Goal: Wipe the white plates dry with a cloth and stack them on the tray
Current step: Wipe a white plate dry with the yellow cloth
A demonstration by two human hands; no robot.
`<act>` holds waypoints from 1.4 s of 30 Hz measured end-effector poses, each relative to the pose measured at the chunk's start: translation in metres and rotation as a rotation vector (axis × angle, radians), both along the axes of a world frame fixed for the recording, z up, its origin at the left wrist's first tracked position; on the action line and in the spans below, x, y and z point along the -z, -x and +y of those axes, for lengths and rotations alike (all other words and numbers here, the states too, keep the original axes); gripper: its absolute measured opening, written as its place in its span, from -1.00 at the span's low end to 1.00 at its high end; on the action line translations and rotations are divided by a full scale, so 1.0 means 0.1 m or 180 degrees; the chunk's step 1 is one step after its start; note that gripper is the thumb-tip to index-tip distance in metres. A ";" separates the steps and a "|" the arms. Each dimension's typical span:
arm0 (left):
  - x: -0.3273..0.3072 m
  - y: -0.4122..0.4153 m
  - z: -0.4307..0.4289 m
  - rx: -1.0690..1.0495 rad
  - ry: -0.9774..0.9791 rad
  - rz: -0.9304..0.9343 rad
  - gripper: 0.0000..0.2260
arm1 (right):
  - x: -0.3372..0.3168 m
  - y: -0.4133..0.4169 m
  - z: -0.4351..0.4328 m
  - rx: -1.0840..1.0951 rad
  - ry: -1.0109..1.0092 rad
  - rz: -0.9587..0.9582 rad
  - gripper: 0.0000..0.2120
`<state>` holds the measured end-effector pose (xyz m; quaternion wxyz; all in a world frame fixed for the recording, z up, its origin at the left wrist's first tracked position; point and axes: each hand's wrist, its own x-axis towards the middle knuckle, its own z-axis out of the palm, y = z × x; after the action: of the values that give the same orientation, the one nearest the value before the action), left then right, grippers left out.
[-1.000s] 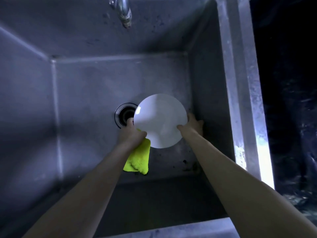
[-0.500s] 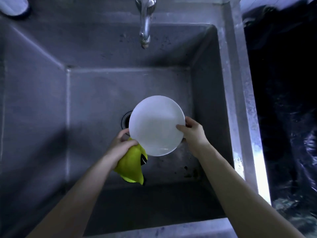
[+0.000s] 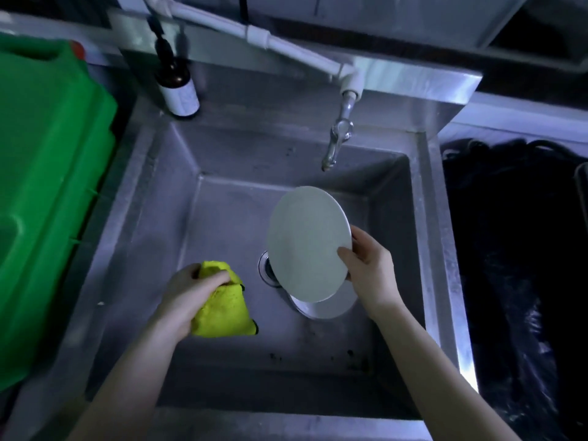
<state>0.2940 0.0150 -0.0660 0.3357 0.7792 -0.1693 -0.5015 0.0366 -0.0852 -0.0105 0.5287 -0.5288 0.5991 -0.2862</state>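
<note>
My right hand (image 3: 369,268) grips a round white plate (image 3: 305,243) by its right rim, thumb on the face, holding it tilted above the steel sink (image 3: 222,218). Below it another white plate (image 3: 331,305) lies on the sink floor, mostly hidden. My left hand (image 3: 187,294) holds a bunched yellow cloth (image 3: 222,310) left of the plate, apart from it. A green tray (image 3: 47,186) stands to the left of the sink.
A tap (image 3: 337,141) hangs over the sink's back edge. A dark pump bottle (image 3: 178,84) stands on the back left corner. The drain (image 3: 267,268) shows beside the plates. Black plastic sheeting (image 3: 515,249) covers the area to the right.
The left hand with the cloth has come off the plate and moved left. The right hand alone now holds the plate, raised and tilted. The view has pulled back, showing the tray and bottle.
</note>
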 end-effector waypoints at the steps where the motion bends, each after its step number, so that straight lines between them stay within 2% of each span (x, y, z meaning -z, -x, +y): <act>1: -0.13 -0.03 0.00 -0.0081 0.0226 -0.0102 -0.55 | -0.08 0.00 0.03 -0.0007 0.0043 -0.0057 -0.43; 6: -0.85 -0.08 0.03 0.0246 0.1544 -0.1015 -0.85 | -0.37 0.08 0.20 0.0167 -0.0085 -0.0775 -0.47; 11: -1.48 0.11 0.08 0.0311 0.2352 -0.1296 -0.76 | -0.62 0.19 0.27 0.0159 -0.0048 -0.1206 -0.52; 14: -1.88 0.24 0.11 0.0304 0.2581 -0.1333 -0.68 | -0.80 0.30 0.30 0.0120 0.0056 -0.1427 -0.59; 18: -2.27 0.43 0.15 0.0379 0.2595 -0.1698 -0.64 | -1.02 0.46 0.33 0.0105 0.0066 -0.1735 -0.60; 22: -2.49 0.63 0.18 0.0171 0.2832 -0.2360 -0.75 | -1.23 0.58 0.32 0.0017 0.0190 -0.1845 -0.61; 24: -2.55 0.72 0.23 0.0218 0.2893 -0.2472 -0.76 | -1.31 0.62 0.34 0.0004 0.0280 -0.1892 -0.61; 27: -2.66 0.83 0.29 0.0412 0.3037 -0.2283 -0.78 | -1.40 0.66 0.39 0.0068 0.0338 -0.2056 -0.61; 30: -2.79 0.92 0.28 0.0619 0.3193 -0.1393 -0.88 | -1.46 0.64 0.43 0.0056 0.0285 -0.2140 -0.62; 32: -2.82 1.01 0.22 0.0964 0.2944 -0.1235 -0.96 | -1.51 0.60 0.47 0.0012 0.0216 -0.2247 -0.61; 35: -2.71 1.22 0.10 0.1882 0.2463 -0.1583 -0.79 | -1.59 0.52 0.52 -0.0134 0.0263 -0.2416 -0.61; 37: -2.57 1.27 0.01 0.2303 0.2443 -0.2160 -0.81 | -1.63 0.47 0.55 -0.0160 0.0302 -0.2543 -0.62; 38: -2.52 1.26 -0.02 0.2268 0.2391 -0.2586 -0.80 | -1.63 0.45 0.56 -0.0109 0.0301 -0.2615 -0.64; 40: -2.49 1.22 -0.04 0.1787 0.2200 -0.3464 -0.68 | -1.64 0.42 0.57 0.0074 0.0281 -0.2784 -0.65; 42: -2.49 1.25 0.00 0.1465 0.2045 -0.4039 -0.60 | -1.67 0.38 0.57 0.0199 0.0290 -0.2893 -0.66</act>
<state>0.1689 0.0150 0.1827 0.2713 0.7273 -0.6275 0.0609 -0.0014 -0.0278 0.1569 0.7052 -0.3539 0.3088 -0.5311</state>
